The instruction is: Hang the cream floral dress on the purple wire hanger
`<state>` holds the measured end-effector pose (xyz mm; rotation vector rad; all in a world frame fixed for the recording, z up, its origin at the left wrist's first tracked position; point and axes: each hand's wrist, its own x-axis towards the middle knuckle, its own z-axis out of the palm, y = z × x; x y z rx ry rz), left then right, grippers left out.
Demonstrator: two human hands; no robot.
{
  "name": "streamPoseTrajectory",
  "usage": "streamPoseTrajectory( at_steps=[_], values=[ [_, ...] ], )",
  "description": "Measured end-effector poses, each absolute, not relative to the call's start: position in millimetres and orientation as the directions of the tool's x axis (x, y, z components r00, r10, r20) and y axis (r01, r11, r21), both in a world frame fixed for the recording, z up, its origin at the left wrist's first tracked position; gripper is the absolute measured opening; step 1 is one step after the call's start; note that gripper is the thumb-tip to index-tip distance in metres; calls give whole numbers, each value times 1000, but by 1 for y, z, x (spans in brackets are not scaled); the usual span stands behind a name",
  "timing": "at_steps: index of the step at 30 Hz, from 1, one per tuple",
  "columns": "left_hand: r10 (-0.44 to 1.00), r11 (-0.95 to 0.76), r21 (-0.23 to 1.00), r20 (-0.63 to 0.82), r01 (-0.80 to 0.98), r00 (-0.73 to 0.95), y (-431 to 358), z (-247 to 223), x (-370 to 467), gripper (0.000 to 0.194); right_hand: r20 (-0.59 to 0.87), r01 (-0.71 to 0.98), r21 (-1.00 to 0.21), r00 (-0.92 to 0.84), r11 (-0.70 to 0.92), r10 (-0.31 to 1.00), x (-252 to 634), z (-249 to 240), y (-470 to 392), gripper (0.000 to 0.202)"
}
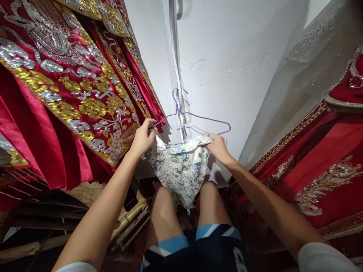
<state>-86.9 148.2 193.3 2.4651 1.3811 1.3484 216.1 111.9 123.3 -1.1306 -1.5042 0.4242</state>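
Observation:
A purple wire hanger [208, 118] hangs by its hook at a white upright strip on the wall. Over its lower left part lies a white garment with a blue and green floral print [181, 170], its body drooping between my knees. My left hand [143, 139] is closed on the garment's upper left corner, right at the hanger's left end. With fingers pinched, my right hand [218, 148] holds the upper right corner of the garment, below the hanger's right end. The garment's top edge is stretched between both hands. Its exact kind cannot be made out.
Red costumes with gold and silver sequins [93, 105] hang close on the left. To the right stands another red embroidered cloth [326, 166] beside a clear plastic sheet [297, 71]. A bamboo frame [133, 213] is low on the left, and a white wall [227, 49] faces me.

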Motion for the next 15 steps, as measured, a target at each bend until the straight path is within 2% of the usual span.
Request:
streamPoseTrajectory(
  at_steps=[3, 5, 7, 9, 11, 13, 15],
  values=[
    [722, -596, 405, 648, 693, 243, 151, 193, -86, 26, 639, 483, -737, 273, 473, 719, 245, 132, 116, 63],
    [727, -601, 411, 637, 685, 256, 149, 194, -85, 21, 610, 524, -748, 300, 408, 733, 267, 138, 126, 73],
    [717, -618, 394, 637, 680, 283, 147, 197, -84, 17, 575, 570, -737, 246, 363, 780, 286, 145, 136, 65],
    [698, -618, 366, 662, 695, 272, 146, 201, -85, 17, 546, 604, -719, 187, 343, 816, 299, 154, 142, 46],
    [674, -593, 356, 710, 722, 203, 147, 205, -89, 21, 509, 569, -745, 146, 349, 849, 309, 164, 141, 27],
    [663, -547, 393, 742, 739, 96, 148, 206, -95, 28, 435, 427, -828, 82, 363, 897, 314, 173, 136, 24],
    [693, -501, 476, 721, 723, 6, 148, 205, -99, 37, 352, 206, -914, -23, 349, 936, 310, 180, 130, 33]
  ],
)
